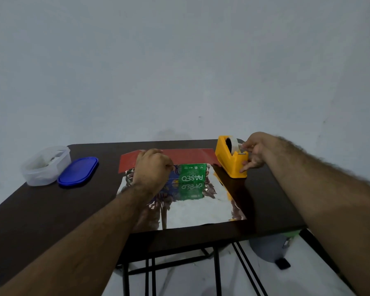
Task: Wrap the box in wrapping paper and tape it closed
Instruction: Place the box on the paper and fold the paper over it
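Note:
A green box [193, 173] printed "PASEO" stands on a sheet of wrapping paper [201, 206], silver side up, with its red side [188, 154] folded up behind the box. My left hand [152, 169] rests on the left part of the box, fingers curled, pressing the red paper against it. My right hand [253, 152] is at the yellow tape dispenser [231, 161] to the right of the box. Its thumb and forefinger pinch the tape end by the cutter while the lower fingers touch the dispenser's front.
A clear plastic container [44, 165] and its blue lid [78, 171] sit at the left of the dark table [51, 210]. A white wall stands just behind. Below the table's right front corner is a grey bin [269, 246] on the floor.

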The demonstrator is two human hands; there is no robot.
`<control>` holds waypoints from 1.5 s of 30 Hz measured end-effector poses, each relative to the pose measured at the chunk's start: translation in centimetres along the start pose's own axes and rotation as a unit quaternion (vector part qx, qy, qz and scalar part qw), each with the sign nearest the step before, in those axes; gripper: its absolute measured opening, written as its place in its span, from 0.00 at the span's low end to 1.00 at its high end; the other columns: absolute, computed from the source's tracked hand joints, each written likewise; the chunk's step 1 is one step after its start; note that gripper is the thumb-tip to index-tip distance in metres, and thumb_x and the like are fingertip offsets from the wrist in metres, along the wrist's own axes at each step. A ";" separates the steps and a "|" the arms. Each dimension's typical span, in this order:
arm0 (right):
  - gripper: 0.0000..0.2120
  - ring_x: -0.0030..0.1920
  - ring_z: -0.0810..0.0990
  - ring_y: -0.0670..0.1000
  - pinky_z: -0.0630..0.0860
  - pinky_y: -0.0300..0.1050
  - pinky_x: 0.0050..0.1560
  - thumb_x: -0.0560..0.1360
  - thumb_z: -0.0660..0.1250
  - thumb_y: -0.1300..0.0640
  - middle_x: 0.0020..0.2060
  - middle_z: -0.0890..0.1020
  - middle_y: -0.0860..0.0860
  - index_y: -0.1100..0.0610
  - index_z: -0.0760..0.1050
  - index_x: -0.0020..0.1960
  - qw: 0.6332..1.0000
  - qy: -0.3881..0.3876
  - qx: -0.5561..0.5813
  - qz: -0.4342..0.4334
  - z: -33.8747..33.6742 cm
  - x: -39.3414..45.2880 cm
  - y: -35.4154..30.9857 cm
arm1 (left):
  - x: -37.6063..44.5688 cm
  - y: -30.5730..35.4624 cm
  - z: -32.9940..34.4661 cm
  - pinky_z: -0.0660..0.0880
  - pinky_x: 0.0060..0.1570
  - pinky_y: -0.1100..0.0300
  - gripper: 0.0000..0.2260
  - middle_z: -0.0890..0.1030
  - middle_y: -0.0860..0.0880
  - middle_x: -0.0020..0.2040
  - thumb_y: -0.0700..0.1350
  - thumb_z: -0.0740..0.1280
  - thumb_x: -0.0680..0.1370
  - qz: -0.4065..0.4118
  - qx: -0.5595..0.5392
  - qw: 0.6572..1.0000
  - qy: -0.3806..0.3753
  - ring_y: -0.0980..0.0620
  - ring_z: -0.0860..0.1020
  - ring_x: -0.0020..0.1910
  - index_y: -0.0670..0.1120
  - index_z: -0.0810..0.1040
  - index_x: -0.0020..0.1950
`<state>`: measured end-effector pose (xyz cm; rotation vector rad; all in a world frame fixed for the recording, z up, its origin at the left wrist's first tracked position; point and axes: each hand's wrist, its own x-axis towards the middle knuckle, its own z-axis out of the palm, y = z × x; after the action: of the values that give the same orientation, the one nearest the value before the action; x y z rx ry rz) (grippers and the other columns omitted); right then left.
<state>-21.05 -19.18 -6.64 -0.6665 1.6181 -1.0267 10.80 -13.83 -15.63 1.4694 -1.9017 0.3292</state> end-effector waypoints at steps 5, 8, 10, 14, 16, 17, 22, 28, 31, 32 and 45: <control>0.22 0.78 0.61 0.72 0.65 0.84 0.67 0.85 0.61 0.64 0.79 0.67 0.54 0.61 0.67 0.79 0.999 -0.018 0.031 -0.004 0.2 -0.3 0.5 | 0.0 0.1 -0.1 0.67 0.69 0.47 0.05 0.88 0.57 0.52 0.47 0.74 0.79 -0.009 0.014 1.000 -0.010 0.51 0.78 0.66 0.55 0.90 0.50; 0.25 0.80 0.57 0.72 0.66 0.84 0.66 0.84 0.61 0.67 0.81 0.64 0.55 0.62 0.64 0.81 0.997 -0.021 0.069 -0.029 0.2 -0.2 1.4 | 0.0 0.0 0.0 0.66 0.70 0.47 0.05 0.88 0.58 0.53 0.47 0.74 0.79 -0.012 0.012 1.000 -0.015 0.51 0.78 0.67 0.55 0.90 0.51; 0.24 0.80 0.58 0.70 0.67 0.83 0.66 0.84 0.61 0.68 0.81 0.64 0.56 0.62 0.65 0.80 0.995 -0.016 0.088 -0.040 -0.1 -0.3 2.0 | 0.0 0.1 -0.1 0.65 0.70 0.47 0.05 0.88 0.58 0.53 0.47 0.74 0.79 -0.012 0.011 1.000 -0.016 0.50 0.77 0.68 0.55 0.90 0.51; 0.23 0.80 0.63 0.66 0.63 0.83 0.69 0.83 0.60 0.69 0.79 0.67 0.57 0.62 0.66 0.77 0.991 -0.021 0.118 -0.057 -0.7 0.0 3.3 | 0.0 0.0 0.0 0.65 0.70 0.47 0.06 0.88 0.59 0.53 0.47 0.73 0.79 -0.016 0.011 1.000 -0.021 0.51 0.77 0.68 0.55 0.90 0.50; 0.24 0.79 0.63 0.68 0.62 0.83 0.70 0.82 0.61 0.68 0.79 0.67 0.58 0.61 0.65 0.77 0.991 -0.021 0.120 -0.055 -0.8 0.2 4.1 | 0.0 0.0 0.0 0.66 0.71 0.47 0.06 0.88 0.59 0.52 0.47 0.73 0.79 -0.015 0.009 1.000 -0.019 0.51 0.77 0.68 0.56 0.90 0.50; 0.25 0.79 0.63 0.71 0.61 0.83 0.70 0.82 0.61 0.67 0.80 0.66 0.60 0.60 0.64 0.78 0.991 -0.025 0.120 -0.052 -0.8 0.3 4.4 | 0.0 0.0 0.0 0.66 0.71 0.46 0.05 0.88 0.59 0.52 0.47 0.74 0.79 -0.015 0.009 1.000 -0.017 0.51 0.77 0.68 0.56 0.90 0.50; 0.31 0.79 0.60 0.74 0.57 0.76 0.77 0.84 0.58 0.65 0.84 0.58 0.61 0.57 0.54 0.85 0.994 -0.034 0.091 -0.049 -0.5 -0.3 5.5 | 0.0 0.1 -0.1 0.64 0.71 0.47 0.05 0.88 0.59 0.54 0.48 0.74 0.79 -0.017 0.011 1.000 -0.022 0.51 0.76 0.69 0.56 0.90 0.51; 0.26 0.77 0.65 0.74 0.61 0.77 0.74 0.83 0.61 0.60 0.81 0.63 0.60 0.57 0.64 0.80 0.995 -0.015 0.069 -0.069 0.0 -0.3 5.7 | -0.1 0.1 -0.1 0.65 0.70 0.46 0.06 0.88 0.59 0.52 0.47 0.74 0.79 -0.017 0.012 1.000 -0.019 0.50 0.77 0.68 0.55 0.90 0.51; 0.30 0.70 0.74 0.73 0.70 0.79 0.66 0.79 0.69 0.53 0.77 0.71 0.58 0.54 0.66 0.79 0.995 0.013 0.056 -0.079 0.0 0.6 5.8 | -0.1 0.1 0.0 0.66 0.71 0.45 0.06 0.88 0.59 0.52 0.46 0.74 0.79 -0.015 0.011 1.000 -0.018 0.50 0.77 0.67 0.55 0.90 0.50; 0.32 0.67 0.77 0.72 0.73 0.79 0.62 0.77 0.71 0.53 0.75 0.73 0.59 0.53 0.66 0.79 0.995 0.029 0.052 -0.078 0.0 1.0 6.0 | -0.1 0.1 0.0 0.66 0.71 0.45 0.06 0.88 0.59 0.52 0.47 0.74 0.79 -0.016 0.012 1.000 -0.019 0.50 0.77 0.67 0.56 0.90 0.50; 0.20 0.46 0.83 0.54 0.83 0.50 0.40 0.73 0.80 0.60 0.53 0.84 0.59 0.64 0.79 0.61 0.971 0.181 0.096 -0.120 0.4 0.5 9.6 | -0.2 0.0 0.0 0.68 0.68 0.46 0.05 0.88 0.58 0.49 0.45 0.75 0.78 -0.009 -0.007 1.000 0.008 0.51 0.79 0.63 0.54 0.90 0.48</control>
<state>-20.06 -15.21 -15.30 -0.5760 1.7453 -1.5321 10.81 -13.64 -15.75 1.4688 -1.8742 0.3174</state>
